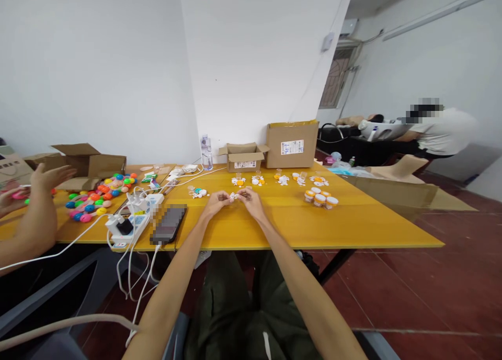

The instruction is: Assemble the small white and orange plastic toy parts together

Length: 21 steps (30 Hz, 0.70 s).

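Head view: I see forearms [172, 281] slanting inward from the bottom edge, the left hand [215, 203] and right hand [252, 201] pinching a small white piece [234, 196] at mid-frame.

Near the centre of the frame, my left hand [215, 203] and right hand [251, 200] hold a small white piece [234, 196] over the worktop [231, 232]; lidded jars [319, 199] cluster right of centre, colourful balls [94, 197] at left.
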Each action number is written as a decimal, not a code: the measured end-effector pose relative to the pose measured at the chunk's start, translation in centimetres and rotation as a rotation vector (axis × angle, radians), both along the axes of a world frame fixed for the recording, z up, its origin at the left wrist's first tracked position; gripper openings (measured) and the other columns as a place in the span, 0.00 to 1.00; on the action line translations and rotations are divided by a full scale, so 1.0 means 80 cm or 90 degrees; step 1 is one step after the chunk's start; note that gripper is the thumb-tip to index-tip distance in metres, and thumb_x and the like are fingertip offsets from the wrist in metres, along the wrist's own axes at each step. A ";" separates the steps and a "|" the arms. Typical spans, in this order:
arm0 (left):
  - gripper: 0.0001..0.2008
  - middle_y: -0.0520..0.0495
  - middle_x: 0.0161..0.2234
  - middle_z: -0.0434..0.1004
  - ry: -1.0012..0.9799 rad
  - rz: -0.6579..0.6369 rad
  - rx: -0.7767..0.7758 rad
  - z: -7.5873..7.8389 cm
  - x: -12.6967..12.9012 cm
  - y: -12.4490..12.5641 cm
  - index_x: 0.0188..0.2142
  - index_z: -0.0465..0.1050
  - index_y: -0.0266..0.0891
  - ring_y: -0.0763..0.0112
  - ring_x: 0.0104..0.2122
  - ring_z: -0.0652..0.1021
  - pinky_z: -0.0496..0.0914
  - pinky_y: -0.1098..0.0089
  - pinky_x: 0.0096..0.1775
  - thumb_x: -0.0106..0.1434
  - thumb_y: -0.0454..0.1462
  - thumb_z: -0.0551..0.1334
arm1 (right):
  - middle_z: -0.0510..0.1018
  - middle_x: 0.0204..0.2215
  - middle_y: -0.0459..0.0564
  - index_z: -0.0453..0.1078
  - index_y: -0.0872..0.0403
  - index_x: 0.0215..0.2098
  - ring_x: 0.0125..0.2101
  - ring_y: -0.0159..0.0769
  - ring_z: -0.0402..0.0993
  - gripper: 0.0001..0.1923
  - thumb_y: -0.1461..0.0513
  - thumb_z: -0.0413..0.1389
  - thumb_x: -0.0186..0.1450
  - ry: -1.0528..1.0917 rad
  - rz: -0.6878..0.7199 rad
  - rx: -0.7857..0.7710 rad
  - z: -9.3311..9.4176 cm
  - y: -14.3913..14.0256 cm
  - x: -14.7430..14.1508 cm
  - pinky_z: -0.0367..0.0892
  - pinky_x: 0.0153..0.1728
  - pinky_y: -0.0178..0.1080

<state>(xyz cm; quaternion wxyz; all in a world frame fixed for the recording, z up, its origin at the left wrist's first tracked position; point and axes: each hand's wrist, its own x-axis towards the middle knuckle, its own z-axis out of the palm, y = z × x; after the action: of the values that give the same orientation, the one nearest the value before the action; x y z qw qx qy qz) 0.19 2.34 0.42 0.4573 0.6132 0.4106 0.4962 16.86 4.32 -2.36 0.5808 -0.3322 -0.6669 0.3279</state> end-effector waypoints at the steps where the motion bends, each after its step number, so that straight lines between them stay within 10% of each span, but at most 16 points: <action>1: 0.15 0.52 0.22 0.76 -0.002 -0.002 -0.002 0.000 0.000 0.000 0.22 0.72 0.38 0.71 0.26 0.76 0.71 0.69 0.35 0.41 0.41 0.75 | 0.78 0.30 0.47 0.73 0.51 0.29 0.33 0.39 0.76 0.03 0.60 0.58 0.57 0.001 -0.002 0.001 -0.001 0.000 -0.001 0.72 0.38 0.40; 21: 0.15 0.55 0.21 0.73 0.010 -0.038 -0.004 -0.007 0.002 0.004 0.21 0.70 0.38 0.74 0.25 0.73 0.69 0.70 0.33 0.41 0.40 0.75 | 0.77 0.33 0.49 0.76 0.50 0.29 0.37 0.39 0.73 0.04 0.61 0.58 0.60 -0.056 -0.017 0.081 0.006 -0.013 -0.004 0.71 0.40 0.41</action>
<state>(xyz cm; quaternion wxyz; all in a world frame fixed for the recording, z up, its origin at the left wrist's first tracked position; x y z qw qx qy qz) 0.36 2.67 -0.14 0.4706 0.6276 0.3973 0.4762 16.58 3.26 -1.92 0.5753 -0.3173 -0.7067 0.2624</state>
